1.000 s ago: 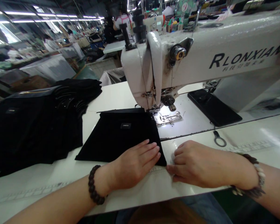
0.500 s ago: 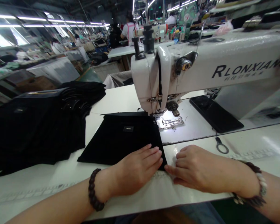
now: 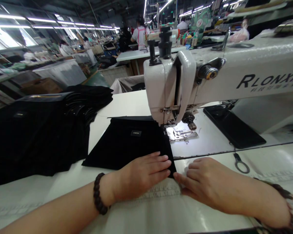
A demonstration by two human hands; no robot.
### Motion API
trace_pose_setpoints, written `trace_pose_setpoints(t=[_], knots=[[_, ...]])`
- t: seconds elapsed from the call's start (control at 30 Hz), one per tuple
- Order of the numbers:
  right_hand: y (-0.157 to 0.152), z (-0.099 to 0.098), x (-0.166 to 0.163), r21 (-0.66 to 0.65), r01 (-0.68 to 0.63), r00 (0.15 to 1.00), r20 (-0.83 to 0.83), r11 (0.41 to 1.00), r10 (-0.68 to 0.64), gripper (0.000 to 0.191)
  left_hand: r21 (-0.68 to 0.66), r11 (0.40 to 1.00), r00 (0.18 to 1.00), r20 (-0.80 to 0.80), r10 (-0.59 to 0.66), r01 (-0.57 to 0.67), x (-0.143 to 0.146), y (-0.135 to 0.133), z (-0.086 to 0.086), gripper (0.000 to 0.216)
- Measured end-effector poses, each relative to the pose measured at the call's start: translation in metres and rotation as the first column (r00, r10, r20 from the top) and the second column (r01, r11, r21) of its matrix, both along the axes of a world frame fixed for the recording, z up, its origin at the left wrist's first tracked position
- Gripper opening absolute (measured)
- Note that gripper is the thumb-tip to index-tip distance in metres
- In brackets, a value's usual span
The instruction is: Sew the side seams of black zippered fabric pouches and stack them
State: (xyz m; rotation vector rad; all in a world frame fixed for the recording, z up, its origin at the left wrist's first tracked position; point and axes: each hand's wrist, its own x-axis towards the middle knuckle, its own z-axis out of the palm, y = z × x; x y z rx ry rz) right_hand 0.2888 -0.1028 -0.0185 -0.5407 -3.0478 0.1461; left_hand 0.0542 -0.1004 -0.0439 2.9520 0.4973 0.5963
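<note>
A black fabric panel with a small dark label lies on the white table, its right edge by the presser foot of the white sewing machine. My left hand rests flat on the panel's near right part, fingers stretched out together. At the panel's near right corner, the index fingertip of my right hand touches the edge. The other right fingers are loosely bent over the table, with nothing seen in them. The needle tip is hard to make out.
A stack of black fabric pieces lies at the left. Right of the presser foot are a black phone and its ring strap. A measuring scale runs along the near table surface. Other people work at machines behind.
My view has shifted, so the machine and phone appear farther right and slightly lower. Both hands keep much the same place at the panel's near right corner.
</note>
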Motion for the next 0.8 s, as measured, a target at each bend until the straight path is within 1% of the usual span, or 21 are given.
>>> trace_pose_setpoints(t=[0.13,0.27,0.43,0.53,0.63,0.7,0.8], knots=[[0.012,-0.004,-0.004,0.033,0.031,0.999,0.021,0.999,-0.031,0.016,0.017,1.000,1.000,0.022,-0.008,0.008,-0.001,0.015,-0.004,0.023],[0.023,-0.007,-0.009,0.091,0.046,0.998,0.042,0.995,-0.050,0.019,0.038,0.999,1.000,0.028,-0.013,0.012,-0.002,0.028,-0.007,0.024],[0.032,-0.010,-0.013,0.167,0.156,0.987,-0.003,0.974,-0.158,0.020,0.054,0.999,1.000,-0.006,0.007,-0.007,-0.004,0.044,-0.008,0.026],[0.037,-0.013,-0.015,0.203,0.182,0.983,-0.019,0.962,-0.182,0.021,0.072,0.997,0.999,-0.042,-0.009,0.012,-0.005,0.054,-0.007,0.026],[0.041,-0.017,-0.015,0.216,0.201,0.979,-0.024,0.955,-0.201,0.022,0.080,0.997,0.996,-0.087,0.000,0.007,-0.006,0.063,-0.006,0.025],[0.043,-0.020,-0.016,0.216,0.238,0.971,-0.034,0.947,-0.236,0.027,0.076,0.997,0.993,-0.113,0.025,-0.016,-0.006,0.069,-0.006,0.025],[0.043,-0.024,-0.016,0.189,0.273,0.962,-0.054,0.943,-0.268,0.032,0.039,0.998,0.993,-0.105,0.049,-0.045,-0.006,0.076,-0.005,0.026]])
